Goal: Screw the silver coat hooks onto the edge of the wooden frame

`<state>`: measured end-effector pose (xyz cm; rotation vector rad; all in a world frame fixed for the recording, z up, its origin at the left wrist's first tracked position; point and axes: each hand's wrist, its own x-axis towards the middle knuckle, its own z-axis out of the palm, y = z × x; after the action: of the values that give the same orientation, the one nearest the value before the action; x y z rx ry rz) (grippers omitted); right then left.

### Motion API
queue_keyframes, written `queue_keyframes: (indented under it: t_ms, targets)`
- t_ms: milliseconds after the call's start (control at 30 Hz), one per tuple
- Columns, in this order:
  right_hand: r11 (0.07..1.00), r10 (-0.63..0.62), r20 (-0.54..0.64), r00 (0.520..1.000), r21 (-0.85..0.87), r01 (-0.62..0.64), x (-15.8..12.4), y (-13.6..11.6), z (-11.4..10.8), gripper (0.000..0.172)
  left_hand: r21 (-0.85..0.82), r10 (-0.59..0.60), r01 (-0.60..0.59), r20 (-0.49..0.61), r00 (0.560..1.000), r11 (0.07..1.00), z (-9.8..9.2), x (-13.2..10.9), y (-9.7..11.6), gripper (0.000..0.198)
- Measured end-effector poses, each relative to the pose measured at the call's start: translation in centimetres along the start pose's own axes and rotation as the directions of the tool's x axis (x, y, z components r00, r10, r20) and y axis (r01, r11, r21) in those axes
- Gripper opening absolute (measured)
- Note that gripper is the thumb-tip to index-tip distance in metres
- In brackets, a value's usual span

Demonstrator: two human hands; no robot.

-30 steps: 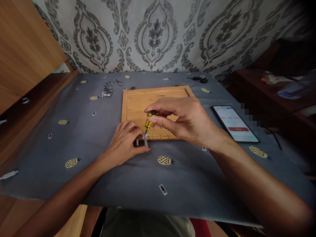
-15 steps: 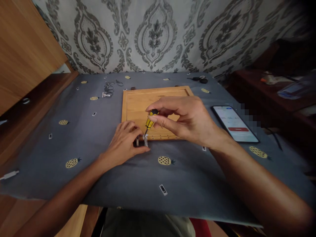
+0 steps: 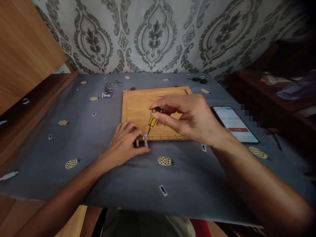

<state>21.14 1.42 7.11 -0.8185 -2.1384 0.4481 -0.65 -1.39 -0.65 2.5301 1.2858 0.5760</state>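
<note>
Right hand (image 3: 187, 115) pinches screwdriver (image 3: 153, 120) over board (image 3: 140, 107); left hand (image 3: 123, 142), hold unclear, frames its near-edge fitting (image 3: 145, 141): a skidding tip could jab fingers!

A pale grey backdrop (image 3: 123, 19), wall covering or curtain, rises behind the table, printed with dark, leafy medallions. A blue-grey cloth (image 3: 118, 187) dotted with yellow pineapples and small word labels covers the table. At left stands a wood-grained cabinet (image 3: 27, 46), with a brown ledge (image 3: 37, 108) below it. Dark reddish furniture (image 3: 249, 87) sits at right, its details lost in shadow. Pale wood (image 3: 74, 220) shows beneath the cloth's near edge. The light is dim, fading to black at upper right.
</note>
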Motion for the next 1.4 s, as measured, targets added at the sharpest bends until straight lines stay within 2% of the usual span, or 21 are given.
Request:
queue_keyframes:
  t_ms: [333,533,633,767,967,1133,1400]
  targets:
    - [1.0,-0.018,0.04,0.999,-0.016,0.019,-0.1,-0.3,0.2,0.014,-0.004,-0.003,0.003,-0.001,1.0,1.0,0.0,-0.1,-0.1,0.035]
    - [1.0,-0.014,0.065,0.998,-0.013,0.015,-0.1,-0.5,0.2,0.015,-0.034,-0.033,0.033,-0.002,0.999,0.999,-0.3,-0.1,-0.2,0.045]
    - [1.0,-0.008,0.05,0.999,0.0,0.008,0.0,-0.5,0.2,0.014,-0.067,-0.043,0.039,-0.061,0.997,0.997,-0.8,-0.2,-0.4,0.041]
    - [1.0,-0.007,0.034,0.999,0.023,0.007,0.0,-0.4,0.2,0.012,-0.122,-0.088,0.067,-0.168,0.982,0.99,-1.5,-0.4,-1.0,0.024]
    - [0.994,0.05,-0.091,0.995,0.106,-0.04,0.0,-0.4,-0.2,0.017,-0.143,-0.164,0.131,-0.259,0.952,0.981,-2.2,-0.8,-2.2,0.02]
    - [0.994,0.075,-0.181,0.981,0.094,-0.058,0.1,-1.1,-1.4,0.011,-0.157,-0.225,0.181,-0.331,0.917,0.971,-2.8,-1.1,-3.7,0.025]
    - [0.992,0.096,-0.284,0.954,0.102,-0.069,0.0,-1.6,-2.2,0.011,-0.095,-0.308,0.293,-0.33,0.893,0.951,-2.9,-1.2,-5.7,0.026]
